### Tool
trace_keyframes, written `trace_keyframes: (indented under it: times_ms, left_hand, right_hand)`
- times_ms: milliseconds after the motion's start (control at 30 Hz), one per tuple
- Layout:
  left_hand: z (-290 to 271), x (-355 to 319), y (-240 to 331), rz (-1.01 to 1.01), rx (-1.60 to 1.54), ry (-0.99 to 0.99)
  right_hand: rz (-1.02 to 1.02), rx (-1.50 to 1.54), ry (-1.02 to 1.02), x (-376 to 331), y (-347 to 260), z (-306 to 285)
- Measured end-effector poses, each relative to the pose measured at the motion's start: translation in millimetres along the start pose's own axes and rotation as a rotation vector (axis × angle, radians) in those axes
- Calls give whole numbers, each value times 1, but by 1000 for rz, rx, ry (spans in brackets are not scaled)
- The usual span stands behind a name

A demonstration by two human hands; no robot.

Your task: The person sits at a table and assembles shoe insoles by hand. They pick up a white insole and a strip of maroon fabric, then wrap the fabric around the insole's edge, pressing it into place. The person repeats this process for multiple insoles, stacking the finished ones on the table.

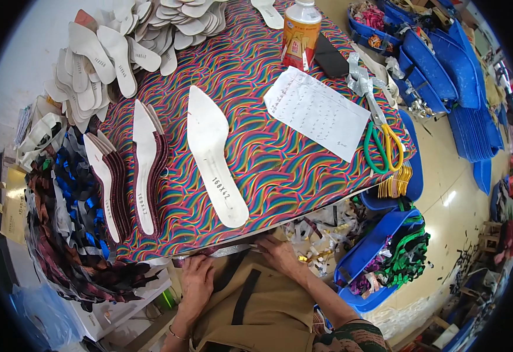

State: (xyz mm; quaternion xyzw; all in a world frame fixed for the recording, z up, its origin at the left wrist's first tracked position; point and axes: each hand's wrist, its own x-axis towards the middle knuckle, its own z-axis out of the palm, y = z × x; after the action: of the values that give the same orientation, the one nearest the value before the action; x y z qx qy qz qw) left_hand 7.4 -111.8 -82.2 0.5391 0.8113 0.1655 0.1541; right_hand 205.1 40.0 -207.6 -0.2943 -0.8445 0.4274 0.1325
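Below the table's near edge, my left hand [197,283] is closed, its fingers curled on one end of a narrow maroon strip with a silvery side [228,250]. To its right, my right hand [281,253] bends its fingers over the strip's other end, partly hidden under the edge. Straight above them on the table lies a single white shoe insole [211,154], pointed toe away from me. Left of it stand two stacks of insoles edged in maroon, a middle stack [145,167] and a left stack [107,182].
A large pile of white insoles [101,56] fills the far left. Dark strips [75,234] hang at the left edge. On the right lie a handwritten paper [321,111], scissors [379,132], a phone [330,56] and a bottle [300,35]. Blue bins [379,252] stand beyond.
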Motion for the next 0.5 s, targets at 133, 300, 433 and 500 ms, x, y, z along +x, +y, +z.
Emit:
trace_keyframes:
  times_ms: [133,300,433,500]
  left_hand:
    - [3,1,0,-22,10,-5]
    - [4,5,2,-23,42,10]
    - [4,8,3,-22,65,14]
    - [5,10,2,-14,69,22]
  right_hand:
    - [14,17,42,-4,7,1]
    - [46,55,57,1,2,-11]
    - [73,68,61,3,2,-11]
    - [83,54,64,6,-2,-14]
